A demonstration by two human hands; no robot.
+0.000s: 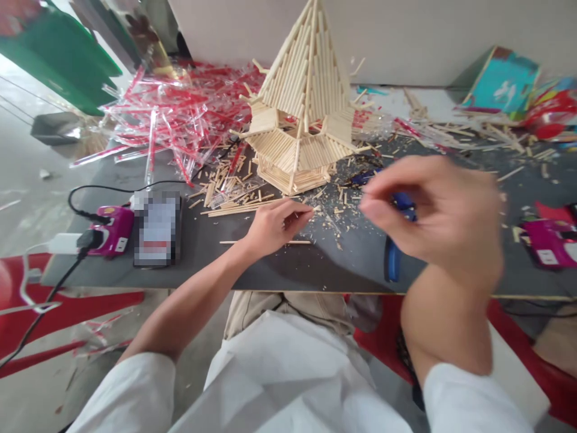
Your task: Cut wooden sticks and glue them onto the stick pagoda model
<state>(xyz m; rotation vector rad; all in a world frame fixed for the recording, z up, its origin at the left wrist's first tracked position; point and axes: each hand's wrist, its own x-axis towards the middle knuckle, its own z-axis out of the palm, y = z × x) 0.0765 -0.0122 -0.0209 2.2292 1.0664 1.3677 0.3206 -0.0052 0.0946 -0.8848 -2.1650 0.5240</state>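
A pagoda-like model built of pale wooden sticks point(300, 144) stands at the back middle of the table. In front of its base, my left hand point(278, 224) is closed in a pinch low over the table; a tiny pale bit shows at the fingertips, too small to name. One thin wooden stick point(297, 242) lies on the table beneath that hand. My right hand point(444, 210) is raised to the right, blurred, thumb and forefinger brought together in a pinch. Whatever it may hold cannot be made out. Blue-handled pliers point(393, 258) lie partly hidden behind this hand.
Red-and-clear plastic wrappers point(193, 114) are heaped at the back left. A phone point(157, 228) and a purple power adapter point(112, 231) with cables lie at left. Cut stick pieces point(225, 180) litter the middle. Another purple adapter point(547, 240) sits at right, a teal box point(502, 81) behind.
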